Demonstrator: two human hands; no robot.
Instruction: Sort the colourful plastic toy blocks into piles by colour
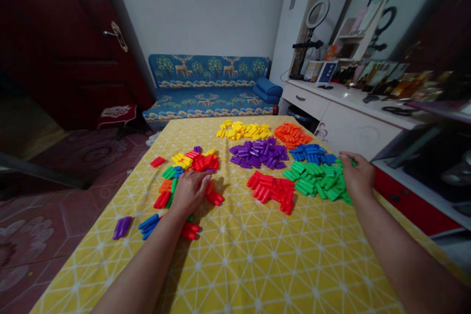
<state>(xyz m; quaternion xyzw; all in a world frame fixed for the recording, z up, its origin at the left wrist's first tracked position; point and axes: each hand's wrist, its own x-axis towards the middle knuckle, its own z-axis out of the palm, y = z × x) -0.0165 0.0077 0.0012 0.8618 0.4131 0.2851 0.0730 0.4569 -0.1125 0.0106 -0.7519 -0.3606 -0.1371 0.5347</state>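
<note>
Over the mixed pile of coloured plastic pieces at the left, my left hand (189, 189) lies palm down, its thumb apart from the fingers. Around it are red pieces (206, 162), yellow pieces (182, 160) and blue pieces (149, 226). What lies beneath the palm is hidden. At the right edge of the green pile (320, 180), my right hand (357, 175) is closed, with a bit of green piece (353, 162) showing by its fingers. Its fingertips are partly hidden.
Sorted piles lie on the yellow tablecloth (235, 265): yellow (245, 130), orange (292, 135), purple (259, 152), blue (312, 153) and red (272, 189). One purple cluster (122, 227) sits near the left edge. A patterned sofa (209, 83) and white dresser (353, 108) stand beyond.
</note>
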